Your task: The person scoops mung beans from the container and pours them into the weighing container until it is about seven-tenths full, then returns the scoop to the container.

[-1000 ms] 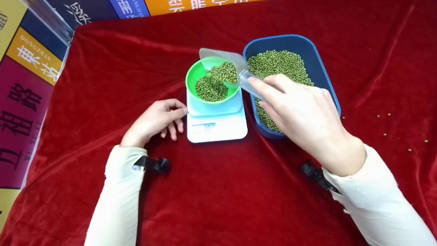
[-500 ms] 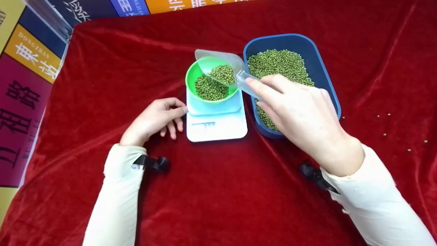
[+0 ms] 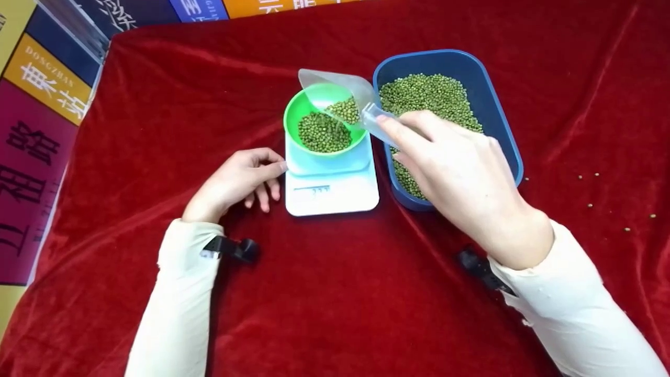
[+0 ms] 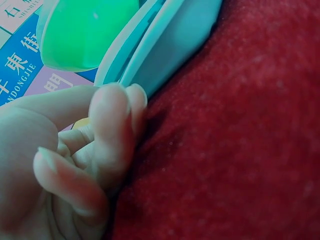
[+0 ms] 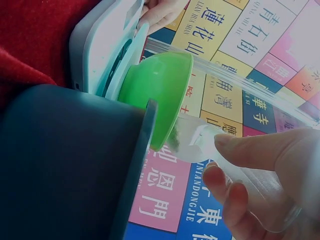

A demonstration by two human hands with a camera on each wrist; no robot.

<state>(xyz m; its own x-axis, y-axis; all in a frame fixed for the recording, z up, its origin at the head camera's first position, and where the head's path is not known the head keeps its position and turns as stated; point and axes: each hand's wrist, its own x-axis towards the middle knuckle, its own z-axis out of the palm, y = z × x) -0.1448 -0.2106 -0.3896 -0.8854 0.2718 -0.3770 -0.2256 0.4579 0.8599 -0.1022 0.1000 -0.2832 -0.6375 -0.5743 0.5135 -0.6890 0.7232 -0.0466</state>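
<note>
My right hand (image 3: 460,173) grips the handle of a clear plastic scoop (image 3: 340,84), tilted over a green bowl (image 3: 293,123). Some mung beans (image 3: 344,111) lie in the scoop near its handle, and more mung beans (image 3: 322,133) are heaped in the bowl. Under the bowl is a white kitchen scale (image 3: 335,201) with dark digits on its display. Fingertips of my left hand (image 3: 235,178) touch the scale's left edge, the other fingers loosely bent; the left wrist view shows this hand (image 4: 75,165) at the scale's edge (image 4: 170,55).
A blue tub (image 3: 497,115) of mung beans stands right of the scale, partly under my right hand. Several loose beans (image 3: 590,205) lie on the red cloth (image 3: 335,293) at the right. Panels with printed characters (image 3: 47,78) border the cloth at left and back.
The heap of beans in the scoop has become smaller. The scoop has shifted slightly to the left, and the scale's digits have changed. My left hand stays at the scale.
</note>
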